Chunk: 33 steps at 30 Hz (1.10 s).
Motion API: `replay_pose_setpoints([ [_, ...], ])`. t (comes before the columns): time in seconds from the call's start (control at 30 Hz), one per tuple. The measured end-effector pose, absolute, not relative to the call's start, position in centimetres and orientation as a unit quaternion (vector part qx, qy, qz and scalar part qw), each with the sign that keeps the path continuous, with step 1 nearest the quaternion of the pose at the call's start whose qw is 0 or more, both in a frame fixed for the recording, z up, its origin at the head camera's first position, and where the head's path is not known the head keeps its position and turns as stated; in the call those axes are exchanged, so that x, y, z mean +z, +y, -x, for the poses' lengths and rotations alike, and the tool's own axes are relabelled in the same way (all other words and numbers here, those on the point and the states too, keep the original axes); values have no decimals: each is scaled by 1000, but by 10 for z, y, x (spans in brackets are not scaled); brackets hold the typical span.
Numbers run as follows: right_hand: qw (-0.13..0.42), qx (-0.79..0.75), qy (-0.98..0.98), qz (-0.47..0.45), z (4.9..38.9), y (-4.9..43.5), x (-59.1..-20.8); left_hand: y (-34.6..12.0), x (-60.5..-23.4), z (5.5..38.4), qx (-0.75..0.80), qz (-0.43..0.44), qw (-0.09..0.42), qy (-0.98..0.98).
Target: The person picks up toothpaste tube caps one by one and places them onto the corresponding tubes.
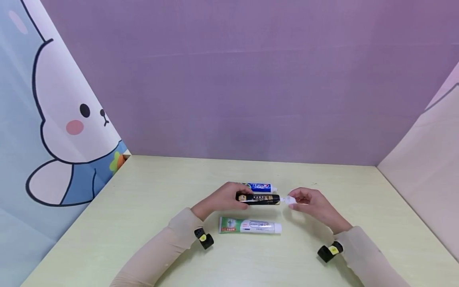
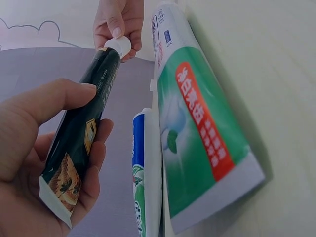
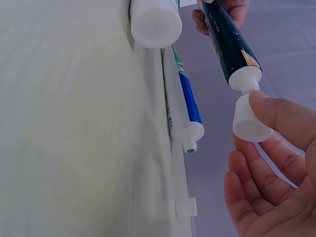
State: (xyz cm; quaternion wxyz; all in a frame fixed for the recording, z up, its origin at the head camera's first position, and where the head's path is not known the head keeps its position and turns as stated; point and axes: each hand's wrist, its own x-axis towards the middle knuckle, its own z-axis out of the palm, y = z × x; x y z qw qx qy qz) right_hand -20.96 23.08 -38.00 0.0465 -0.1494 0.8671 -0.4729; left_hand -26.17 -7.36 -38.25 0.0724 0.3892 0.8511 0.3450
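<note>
My left hand (image 1: 228,196) grips a black toothpaste tube (image 1: 263,199) around its body, thumb on one side and fingers on the other. At the tube's right end, my right hand (image 1: 313,203) pinches a white cap (image 3: 251,118) between thumb and fingers. The right wrist view shows part of the tube's threaded nozzle (image 3: 250,90) between cap and shoulder; whether the cap still sits over the nozzle tip I cannot tell. A blue toothpaste tube (image 1: 261,187) lies just behind, its nozzle (image 3: 190,147) uncapped. Closer to me lies a green and white toothpaste tube (image 1: 251,225), with its white cap on.
The tubes lie on a pale wooden table (image 1: 161,187). A small white piece (image 3: 186,207) shows near the blue tube's nozzle end in the right wrist view. A purple backdrop (image 1: 251,87) rises behind the table, and a cartoon-printed cloth (image 1: 57,119) hangs at the left.
</note>
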Motion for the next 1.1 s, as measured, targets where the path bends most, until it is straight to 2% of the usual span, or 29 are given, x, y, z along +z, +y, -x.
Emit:
replay_pose_setpoints([
  [1.1, -29, -433, 881, 189, 209, 218, -375, -72, -364, 257, 357, -376, 106, 848],
])
